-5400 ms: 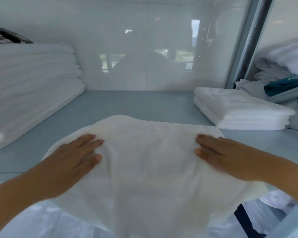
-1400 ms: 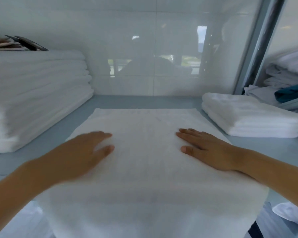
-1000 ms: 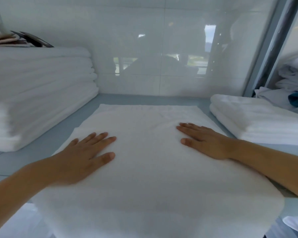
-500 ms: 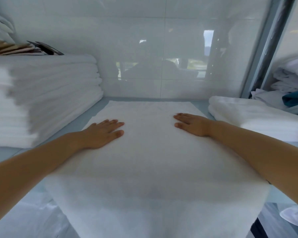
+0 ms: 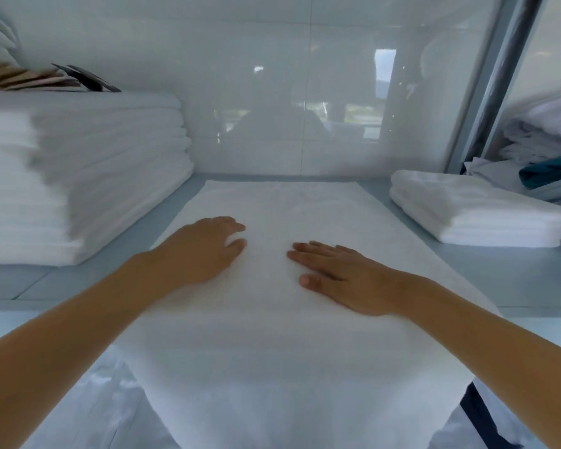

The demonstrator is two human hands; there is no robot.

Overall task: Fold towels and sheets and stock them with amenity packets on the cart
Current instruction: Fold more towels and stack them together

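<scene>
Head view: we are looking down at a wide white terry towel (image 5: 292,319) that is lying spread flat on the pale blue-grey shelf surface (image 5: 515,280), its far edge reaching almost to the glossy white tiled wall (image 5: 272,92) and its near end hanging over the shelf's front edge toward us. We are seeing both hands lying palm-down on the towel's middle, close to each other but apart. The left hand (image 5: 201,251) is resting with its fingers straight and together, holding nothing; its fingertips are blurred. The right hand (image 5: 344,277) is pressing flat too, fingers stretched out and slightly spread, thumb lying alongside, gripping nothing. Both bare forearms are reaching in from the lower corners.

To the left of the towel, a tall stack of folded white towels (image 5: 78,176) is sitting on the same shelf, and thin tan and dark flat packets (image 5: 46,81) are lying on top of it. To the right, a low pile of two or three folded white towels (image 5: 473,209) is sitting near the spread towel, apart from it. Beyond a grey metal post (image 5: 506,76), we are seeing loosely heaped white linen (image 5: 538,131) and a dark teal cloth (image 5: 551,171).
</scene>
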